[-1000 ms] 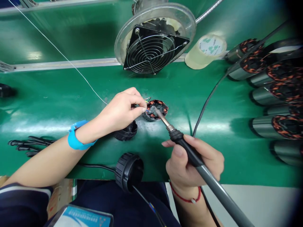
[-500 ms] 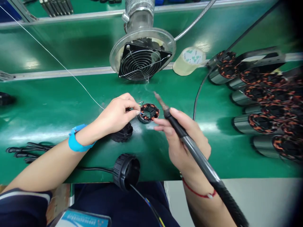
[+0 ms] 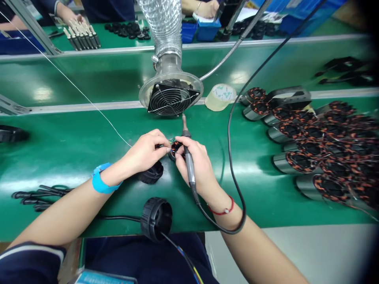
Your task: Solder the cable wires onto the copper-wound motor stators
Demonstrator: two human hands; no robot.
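Note:
My left hand [image 3: 148,152] is closed in a pinch on thin wires at the left edge of a small copper-wound stator [image 3: 177,146]. A soldering iron [image 3: 189,163] is held in my right hand [image 3: 197,161], its tip pointing away from me toward the fan. The thumb and a fingertip of that hand are at the stator's right side and partly cover it. Under my left hand lies a black round part [image 3: 151,173]. Nearer to me is a black cap [image 3: 156,219] with a cable and coloured wires through it.
A fan [image 3: 170,100] on a duct hangs behind my hands, beside a tape roll [image 3: 220,97]. Many stators [image 3: 299,161] stand at the right. Black cables [image 3: 44,195] lie left. A co-worker's hand [image 3: 209,8] shows beyond the divider.
My right hand has moved left to the stator, and the iron has swung more upright. The view has shifted, showing more beyond the divider. My left hand keeps its pinch.

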